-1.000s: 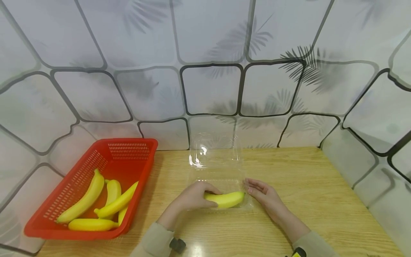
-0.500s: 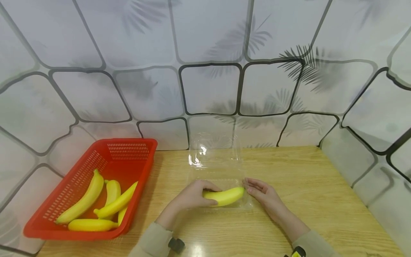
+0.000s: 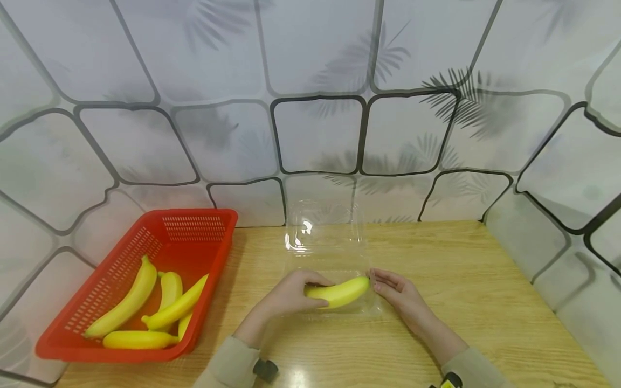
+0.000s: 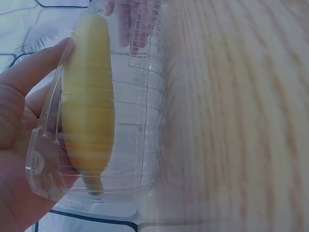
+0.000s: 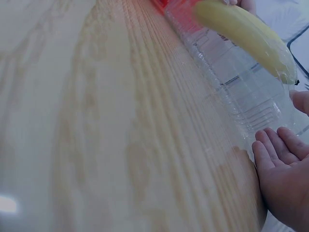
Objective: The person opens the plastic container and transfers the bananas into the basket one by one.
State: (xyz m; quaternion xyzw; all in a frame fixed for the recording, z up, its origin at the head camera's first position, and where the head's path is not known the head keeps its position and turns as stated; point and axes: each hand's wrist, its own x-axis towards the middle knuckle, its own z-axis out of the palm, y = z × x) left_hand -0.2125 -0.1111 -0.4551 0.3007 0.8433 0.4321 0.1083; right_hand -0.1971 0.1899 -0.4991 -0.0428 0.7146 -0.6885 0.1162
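A yellow banana [image 3: 342,292] is gripped at its left end by my left hand [image 3: 291,293], between thumb and fingers. It is over the bottom half of a clear plastic clamshell box [image 3: 320,242], whose lid stands up at the back. In the left wrist view the banana [image 4: 88,96] shows through the box's clear wall. My right hand [image 3: 398,293] rests by the right end of the box, its fingers fairly straight against the wall. In the right wrist view the thumb of this hand [image 5: 285,183] is close to the banana's tip [image 5: 285,72].
A red plastic basket [image 3: 220,280] with several bananas [image 3: 133,302] stands on the left of the wooden table [image 3: 427,248]. A patterned wall cloth [image 3: 320,134] encloses the back and sides.
My left hand has shifted the banana slightly up and to the left, and its right tip has risen. The right hand and the box have hardly moved.
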